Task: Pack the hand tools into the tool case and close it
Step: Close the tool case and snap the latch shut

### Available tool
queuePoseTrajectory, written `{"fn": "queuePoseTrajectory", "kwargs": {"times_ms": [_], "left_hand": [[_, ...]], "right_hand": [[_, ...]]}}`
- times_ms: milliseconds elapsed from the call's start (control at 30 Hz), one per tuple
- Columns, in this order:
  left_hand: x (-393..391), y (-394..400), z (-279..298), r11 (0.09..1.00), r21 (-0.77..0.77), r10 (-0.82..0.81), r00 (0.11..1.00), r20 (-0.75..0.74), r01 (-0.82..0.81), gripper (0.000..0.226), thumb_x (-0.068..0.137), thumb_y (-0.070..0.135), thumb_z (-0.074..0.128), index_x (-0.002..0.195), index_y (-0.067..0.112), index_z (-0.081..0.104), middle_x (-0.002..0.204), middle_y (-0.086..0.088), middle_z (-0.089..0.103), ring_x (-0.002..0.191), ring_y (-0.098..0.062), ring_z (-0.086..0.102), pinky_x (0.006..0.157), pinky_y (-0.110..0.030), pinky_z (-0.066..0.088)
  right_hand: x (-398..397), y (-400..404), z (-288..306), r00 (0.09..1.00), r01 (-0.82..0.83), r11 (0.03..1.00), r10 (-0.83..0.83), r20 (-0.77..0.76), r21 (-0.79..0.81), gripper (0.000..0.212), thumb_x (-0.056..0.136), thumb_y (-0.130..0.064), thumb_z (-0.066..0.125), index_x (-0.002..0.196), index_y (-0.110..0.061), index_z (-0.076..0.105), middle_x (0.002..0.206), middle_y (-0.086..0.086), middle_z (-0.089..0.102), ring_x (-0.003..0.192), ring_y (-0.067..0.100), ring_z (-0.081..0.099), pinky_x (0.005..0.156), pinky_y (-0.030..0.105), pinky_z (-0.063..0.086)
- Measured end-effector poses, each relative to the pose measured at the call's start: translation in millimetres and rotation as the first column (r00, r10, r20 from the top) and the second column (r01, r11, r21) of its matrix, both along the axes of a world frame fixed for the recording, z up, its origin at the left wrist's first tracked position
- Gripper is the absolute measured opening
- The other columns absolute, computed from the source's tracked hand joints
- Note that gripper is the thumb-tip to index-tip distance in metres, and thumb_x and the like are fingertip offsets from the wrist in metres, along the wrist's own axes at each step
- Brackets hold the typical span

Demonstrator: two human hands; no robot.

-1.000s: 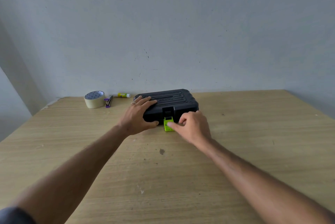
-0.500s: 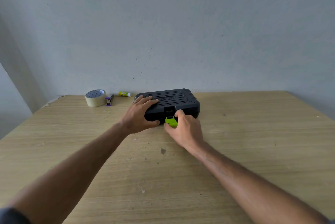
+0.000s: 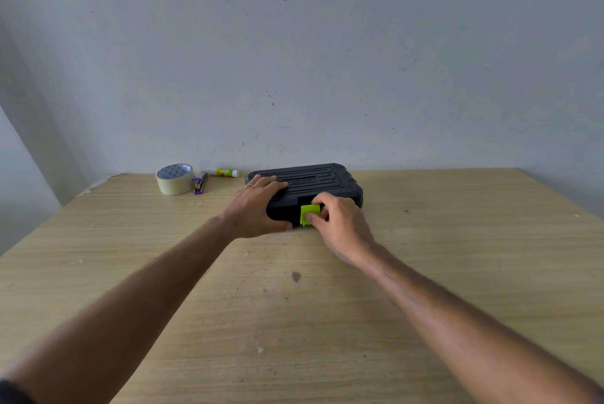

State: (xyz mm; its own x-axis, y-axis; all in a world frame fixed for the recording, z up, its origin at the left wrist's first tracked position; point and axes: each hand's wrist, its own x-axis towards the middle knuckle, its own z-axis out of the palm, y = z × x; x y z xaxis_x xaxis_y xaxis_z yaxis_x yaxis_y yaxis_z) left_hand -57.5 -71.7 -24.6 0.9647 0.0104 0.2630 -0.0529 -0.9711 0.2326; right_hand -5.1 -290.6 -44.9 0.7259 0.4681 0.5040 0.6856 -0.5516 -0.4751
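Note:
A black ribbed tool case [image 3: 318, 179] lies flat with its lid down near the back of the wooden table [image 3: 457, 256]. Its lime-green latch [image 3: 307, 213] sits on the front wall, tilted up against the case. My left hand [image 3: 258, 209] rests on the case's left front corner, fingers spread over the lid and thumb along the front. My right hand [image 3: 338, 220] pinches the latch between thumb and fingers. No loose hand tools are in view.
A roll of beige tape [image 3: 175, 178], a purple stapler [image 3: 199, 183] and a glue stick [image 3: 225, 172] lie at the back left near the wall. The table's left edge runs diagonally toward me.
The green latch lay flat on the table pointing toward me; my right hand has swung it up against the case's front. My left hand stays on the lid.

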Motion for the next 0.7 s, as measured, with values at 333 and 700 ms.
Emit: {"fn": "queuePoseTrajectory", "kwargs": {"times_ms": [333,700], "left_hand": [[9,-25,12,0.989,-0.007,0.150,0.988,0.036,-0.150,0.074,0.079,0.079,0.057,0.130,0.025,0.055,0.135,-0.004,0.054,0.123,-0.025,0.052,0.100,-0.048,0.046],[10,-26,5,0.984,0.037,0.169,0.982,0.080,-0.173,0.072,0.079,0.080,0.050,0.125,0.025,0.054,0.127,-0.004,0.055,0.119,-0.028,0.054,0.092,-0.048,0.051]], "right_hand": [[9,-3,10,0.994,-0.009,0.998,0.016,0.108,-0.065,0.024,0.094,-0.035,0.071,0.112,-0.018,0.070,0.080,-0.005,0.070,0.066,0.011,0.060,0.063,0.035,0.052],[-5,-17,-12,0.997,-0.026,0.991,0.036,0.073,-0.129,0.030,0.085,-0.041,0.077,0.103,-0.020,0.067,0.084,-0.009,0.062,0.071,0.009,0.056,0.063,0.026,0.050]]}}
